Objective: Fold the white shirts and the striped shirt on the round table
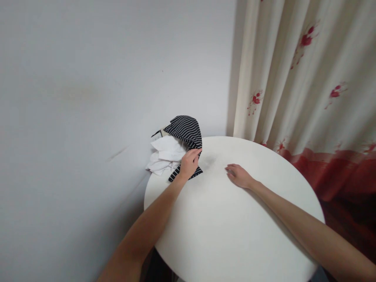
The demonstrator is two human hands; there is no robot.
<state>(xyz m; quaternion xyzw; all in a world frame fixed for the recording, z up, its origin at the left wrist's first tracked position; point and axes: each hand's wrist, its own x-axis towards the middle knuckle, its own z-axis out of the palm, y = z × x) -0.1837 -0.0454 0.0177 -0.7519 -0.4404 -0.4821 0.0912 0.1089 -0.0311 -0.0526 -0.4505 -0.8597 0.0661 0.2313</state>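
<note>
A black cloth with white stripes (185, 128) stands bunched up at the far left of the round white table (235, 227). My left hand (189, 163) is closed on its near side, thumb and fingers pinching the fabric. A lower flap of the same striped fabric shows beneath that hand. Just left of it lies a crumpled pile of white cloth (169, 149). My right hand (239, 176) rests on the tabletop to the right, holding nothing, its fingers loosely bent and slightly apart from the thumb.
Close behind the cloths rises a pale wall (117, 78). A small object with a black edge (157, 134) is partly hidden behind the white pile. Along the table's right side hangs a cream curtain (282, 70) with red flowers and a red hem.
</note>
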